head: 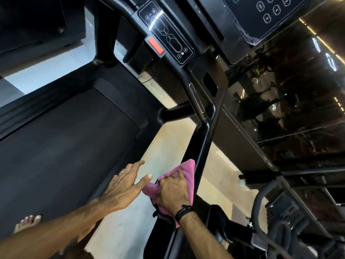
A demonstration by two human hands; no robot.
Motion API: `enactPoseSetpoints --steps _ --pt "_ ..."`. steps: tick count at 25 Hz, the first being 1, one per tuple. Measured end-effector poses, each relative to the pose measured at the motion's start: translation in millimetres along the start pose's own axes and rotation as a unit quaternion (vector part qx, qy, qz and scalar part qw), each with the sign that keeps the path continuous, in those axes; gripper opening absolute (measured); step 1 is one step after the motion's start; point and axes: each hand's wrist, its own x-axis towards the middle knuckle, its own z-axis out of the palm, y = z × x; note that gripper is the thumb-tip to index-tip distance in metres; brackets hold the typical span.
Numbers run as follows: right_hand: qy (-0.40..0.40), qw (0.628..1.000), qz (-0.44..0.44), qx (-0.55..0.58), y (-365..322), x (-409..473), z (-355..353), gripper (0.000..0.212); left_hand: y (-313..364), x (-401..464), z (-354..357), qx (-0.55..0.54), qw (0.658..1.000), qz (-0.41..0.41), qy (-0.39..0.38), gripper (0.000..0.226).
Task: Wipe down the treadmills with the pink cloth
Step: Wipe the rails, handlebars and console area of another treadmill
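From the head camera we see no containers holding anything, so we go straight to the pink cloth (183, 176): it is bunched against the black side handrail (200, 152) of the treadmill, low in the view and right of centre. Our right hand (173, 191) lies on top of the cloth with its fingers curled into the fabric, a grip clenched on the cloth and pressing it to the rail; folds of pink stick out above the fingertips and below the wrist, where a dark wristband (183, 212) sits. Our left hand (127, 184) hovers just beside it, fingers spread and straight, a released grip holding nothing, with a ring (122, 171) on one finger. Left of the hands stretches the dark treadmill belt (65, 139), and a bare foot (28, 224) stands at its lower edge. Above, the crossbar carries a control panel (166, 32) with a red stop button (155, 46), and a keypad console (270, 6) shows at the top. A pale floor (168, 144) runs between the machines, and a glossy dark wall (289, 90) on the right mirrors gym lights.
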Motion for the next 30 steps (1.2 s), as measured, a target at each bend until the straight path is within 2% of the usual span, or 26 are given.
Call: enactPoseSetpoints --steps 2,4,6,8,10,12,14,16,18,19,21,22,24,27,29,30 --pt "-0.063 0.996 0.033 -0.051 1 6 -13 0.035 -2 5 1 -0.007 1.0 -0.009 0.01 0.092" --pt "-0.132 0.988 0.015 -0.082 6 16 -23 0.03 0 10 1 -0.009 1.0 -0.016 0.013 0.092" --pt "-0.167 0.982 0.01 -0.093 10 31 -27 0.026 6 14 1 -0.008 1.0 -0.012 0.019 0.092" --pt "-0.209 0.965 0.024 -0.155 7 37 -26 0.032 9 19 0 -0.023 0.999 -0.014 0.031 0.092" --pt "-0.217 0.953 0.008 -0.213 -12 16 -31 0.048 6 22 -1 -0.038 0.998 -0.027 0.036 0.094" --pt "-0.233 0.952 -0.052 -0.189 -35 -21 -38 0.054 1 22 0 -0.047 0.998 -0.041 0.031 0.097" --pt "-0.265 0.951 -0.101 -0.126 -42 -41 -43 0.045 -5 24 4 -0.049 0.997 -0.047 0.03 0.097" --pt "-0.231 0.96 -0.085 -0.133 -21 -21 -46 0.056 -10 29 6 -0.047 0.997 -0.052 0.037 0.095" --pt "-0.142 0.975 -0.046 -0.163 14 19 -40 0.079 -11 33 8 -0.048 0.996 -0.06 0.041 0.094" --pt "-0.123 0.978 -0.022 -0.165 32 41 -40 0.073 -11 35 11 -0.051 0.996 -0.062 0.042 0.094" --pt "-0.151 0.973 0.034 -0.17 56 76 -37 0.039 -11 38 17 -0.06 0.995 -0.065 0.039 0.094" --pt "-0.168 0.97 0.032 -0.174 56 84 -35 0.031 -10 39 20 -0.063 0.995 -0.068 0.039 0.094" --pt "-0.201 0.962 -0.008 -0.184 37 75 -32 0.026 -9 43 23 -0.063 0.994 -0.075 0.038 0.093" --pt "-0.232 0.962 -0.125 -0.071 13 24 -36 0.027 -4 54 22 -0.041 0.995 -0.082 0.038 0.092" --pt "-0.231 0.961 -0.148 0.029 34 12 -47 0.029 4 64 25 -0.017 0.996 -0.08 0.033 0.092" --pt "-0.208 0.967 -0.146 0.036 50 18 -49 0.034 8 68 28 -0.01 0.996 -0.082 0.033 0.092"
